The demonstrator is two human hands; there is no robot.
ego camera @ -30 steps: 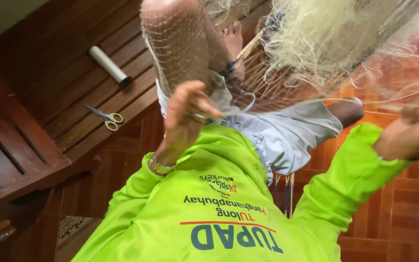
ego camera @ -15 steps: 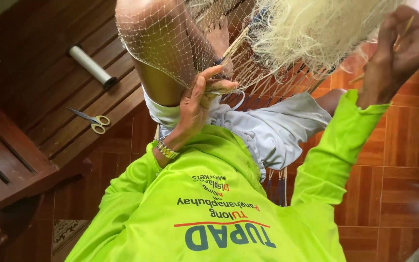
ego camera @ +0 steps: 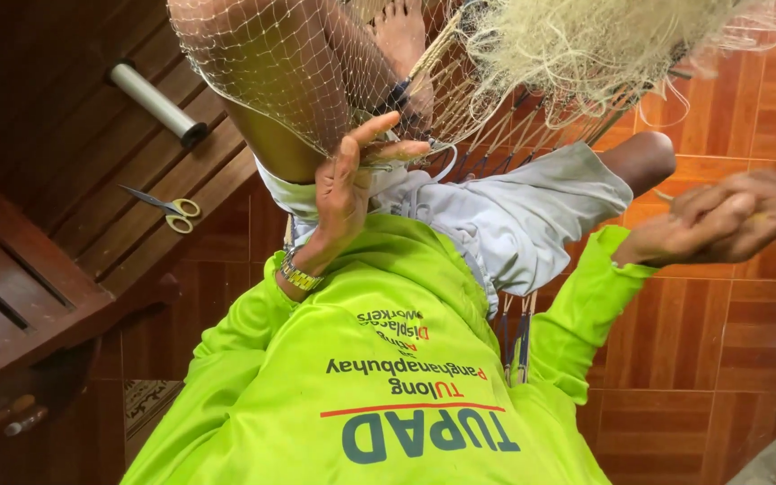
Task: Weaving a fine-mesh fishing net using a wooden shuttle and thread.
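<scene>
1. The roll [ego camera: 156,101] of pale sheet and the scissors [ego camera: 168,207] with yellow handles lie on the dark slatted wooden bench [ego camera: 56,260] at the left, in the same places as half a second ago; the roll is a smooth cylinder with a dark end, the scissors thin and metallic.
2. The left hand [ego camera: 345,190] sits lower and nearer the middle than before, palm turned sideways. Its fingers [ego camera: 379,135] are narrowly pinched on the fishing net [ego camera: 298,72] where the mesh crosses the bent knee. A metal link wristband [ego camera: 298,274] circles that wrist.
3. The net is fine, pale, knotted mesh, stretched tight over the bare leg and gathered into a loose, fluffy, straw-coloured heap at the top right.
4. Below the hands, the bright lime shirt [ego camera: 379,386] fills the foreground, smooth and slightly shiny; light grey shorts [ego camera: 532,216] crease over the thigh.
5. The right hand [ego camera: 720,224] has dropped from high by the net heap to far out at the right, well apart from the heap. Its fingers are curled close around something thin and pale; what it is cannot be told.
6. The floor [ego camera: 747,350] is glossy reddish-brown parquet squares.
</scene>
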